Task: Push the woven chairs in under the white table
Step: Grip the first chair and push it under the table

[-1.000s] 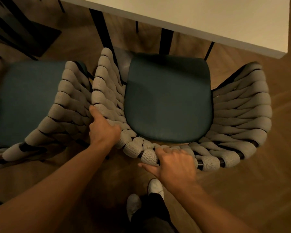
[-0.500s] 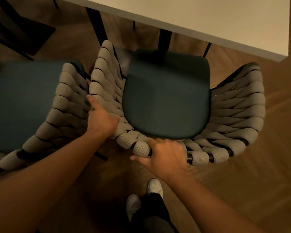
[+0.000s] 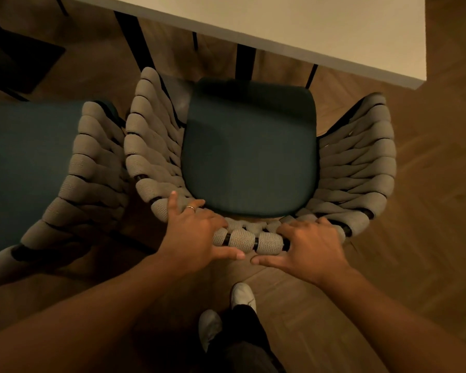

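Grip: left hand [image 3: 193, 232], right hand [image 3: 311, 247], woven chair [image 3: 249, 238]

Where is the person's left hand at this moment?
In the head view, the left hand rests on the grey woven backrest of the teal-cushioned chair, lower centre, left of the right hand.

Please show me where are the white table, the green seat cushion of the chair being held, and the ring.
white table [image 3: 293, 25]: head view, on the bare top.
green seat cushion [image 3: 249, 157]: head view, at its middle.
ring [image 3: 190, 208]: head view, on a left-hand finger.
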The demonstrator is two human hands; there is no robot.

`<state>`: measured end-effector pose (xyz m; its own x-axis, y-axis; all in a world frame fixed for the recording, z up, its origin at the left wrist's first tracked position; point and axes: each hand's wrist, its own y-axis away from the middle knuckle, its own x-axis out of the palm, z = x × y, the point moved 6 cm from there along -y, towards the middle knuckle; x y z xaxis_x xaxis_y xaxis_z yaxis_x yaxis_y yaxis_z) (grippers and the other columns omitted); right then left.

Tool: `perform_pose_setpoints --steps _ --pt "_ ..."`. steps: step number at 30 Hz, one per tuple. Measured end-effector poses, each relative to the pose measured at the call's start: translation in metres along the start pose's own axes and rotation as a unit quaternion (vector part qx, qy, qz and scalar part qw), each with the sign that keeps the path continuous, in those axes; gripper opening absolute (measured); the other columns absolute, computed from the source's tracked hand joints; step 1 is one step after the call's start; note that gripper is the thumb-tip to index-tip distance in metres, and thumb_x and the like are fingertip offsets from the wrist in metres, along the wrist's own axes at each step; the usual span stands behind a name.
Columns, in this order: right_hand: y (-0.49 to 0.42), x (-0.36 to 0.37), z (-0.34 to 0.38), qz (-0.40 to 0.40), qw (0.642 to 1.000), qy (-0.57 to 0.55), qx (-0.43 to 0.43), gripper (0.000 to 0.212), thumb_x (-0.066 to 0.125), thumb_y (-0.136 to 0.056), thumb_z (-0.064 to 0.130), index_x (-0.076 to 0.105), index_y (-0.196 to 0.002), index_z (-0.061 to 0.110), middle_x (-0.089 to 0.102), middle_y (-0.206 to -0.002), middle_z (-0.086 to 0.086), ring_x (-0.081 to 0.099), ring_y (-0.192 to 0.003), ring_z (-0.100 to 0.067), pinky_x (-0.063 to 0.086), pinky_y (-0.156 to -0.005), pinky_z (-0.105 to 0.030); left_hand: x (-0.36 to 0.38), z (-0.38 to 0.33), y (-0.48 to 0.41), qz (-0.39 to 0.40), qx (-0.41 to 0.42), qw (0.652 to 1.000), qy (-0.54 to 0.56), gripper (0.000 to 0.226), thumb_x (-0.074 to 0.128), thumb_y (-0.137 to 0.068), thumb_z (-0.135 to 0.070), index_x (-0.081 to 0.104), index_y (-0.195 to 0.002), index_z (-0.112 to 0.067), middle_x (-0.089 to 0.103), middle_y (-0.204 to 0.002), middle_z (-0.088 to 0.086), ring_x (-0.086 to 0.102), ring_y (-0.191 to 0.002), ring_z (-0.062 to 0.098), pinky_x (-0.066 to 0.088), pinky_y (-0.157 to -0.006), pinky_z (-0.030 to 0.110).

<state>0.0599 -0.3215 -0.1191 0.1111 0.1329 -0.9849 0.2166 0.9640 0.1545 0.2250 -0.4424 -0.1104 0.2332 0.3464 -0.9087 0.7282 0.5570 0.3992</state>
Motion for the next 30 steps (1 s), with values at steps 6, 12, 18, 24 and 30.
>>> perform_pose_setpoints --steps 6,12,18,24,30 --pt "-0.002 0.005 0.002 -0.046 0.999 0.012 0.010 0.085 0.028 -0.067 0.103 0.063 -0.064 0.026 0.059 -0.057 0.006 0.054 -0.054 -0.015 0.037 -0.065 -0.032 0.002 0.009 -0.004 -0.013 0.013 1.000 0.007 0.100 0.015 -0.050 -0.099 0.059 -0.120 -0.043 0.060 -0.128 -0.015 0.040 -0.130 0.019 0.002 -0.111 0.051" --pt "-0.026 -0.001 0.019 -0.067 0.997 0.005 0.037 0.082 0.029 -0.065 0.104 0.051 -0.052 0.026 0.049 -0.046 0.007 0.041 -0.045 -0.014 0.035 -0.060 -0.031 -0.008 0.037 -0.023 0.023 0.011 1.000 -0.008 0.102 0.018 -0.043 -0.099 0.053 -0.124 -0.048 0.056 -0.130 -0.016 0.036 -0.130 0.019 0.007 -0.111 0.050" --pt "-0.051 -0.003 0.033 -0.071 0.996 -0.018 0.052 0.078 0.026 -0.064 0.105 0.033 -0.052 0.029 0.042 -0.043 0.009 0.038 -0.043 -0.014 0.037 -0.057 -0.031 -0.022 0.068 -0.043 0.012 0.019 1.000 -0.004 0.105 0.016 -0.036 -0.103 0.056 -0.117 -0.049 0.060 -0.125 -0.016 0.039 -0.126 0.018 0.010 -0.111 0.048" --pt "-0.078 -0.004 0.038 -0.055 0.997 -0.038 0.045 0.078 0.023 -0.062 0.106 0.021 -0.053 0.028 0.043 -0.049 0.008 0.045 -0.049 -0.015 0.039 -0.063 -0.033 -0.034 0.088 -0.065 0.007 0.023 1.000 -0.011 0.107 0.018 -0.031 -0.104 0.057 -0.115 -0.050 0.060 -0.123 -0.016 0.039 -0.125 0.018 0.008 -0.109 0.044" --pt "-0.104 -0.009 0.037 -0.056 0.997 -0.040 0.038 0.081 0.023 -0.063 0.105 0.026 -0.049 0.025 0.036 -0.045 0.007 0.046 -0.045 -0.017 0.043 -0.060 -0.035 -0.044 0.103 -0.085 0.009 0.017 1.000 -0.007 0.106 0.020 -0.031 -0.104 0.058 -0.115 -0.050 0.059 -0.126 -0.016 0.038 -0.126 0.017 0.009 -0.111 0.045"
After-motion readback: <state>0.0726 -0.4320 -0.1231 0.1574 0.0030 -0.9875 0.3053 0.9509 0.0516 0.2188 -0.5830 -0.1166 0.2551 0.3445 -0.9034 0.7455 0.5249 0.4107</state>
